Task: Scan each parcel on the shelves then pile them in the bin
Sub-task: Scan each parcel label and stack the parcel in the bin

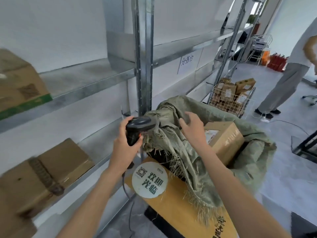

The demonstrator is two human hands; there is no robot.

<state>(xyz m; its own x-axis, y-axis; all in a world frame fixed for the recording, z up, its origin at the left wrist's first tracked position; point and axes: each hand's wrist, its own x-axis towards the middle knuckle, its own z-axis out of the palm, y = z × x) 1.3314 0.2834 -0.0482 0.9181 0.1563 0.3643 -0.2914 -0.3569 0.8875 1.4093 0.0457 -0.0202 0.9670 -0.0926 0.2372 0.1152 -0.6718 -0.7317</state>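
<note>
The left hand [126, 140] grips the scanner [139, 128] beside the shelf post [143, 66]. The right hand [192, 127] hovers spread, holding nothing, over the bin's [180, 203] sacking rim [171, 143] (frayed), a parcel [224, 140] just beyond it.

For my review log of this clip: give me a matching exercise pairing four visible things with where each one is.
Things:
1. scanner
2. taped box
3. green-edged box
4. round sticker

Places:
A. upper shelf, left
B. in the left hand
C. inside the sack-lined bin
D. on the bin's yellow front

Pairs: 1-B, 2-C, 3-A, 4-D
</note>
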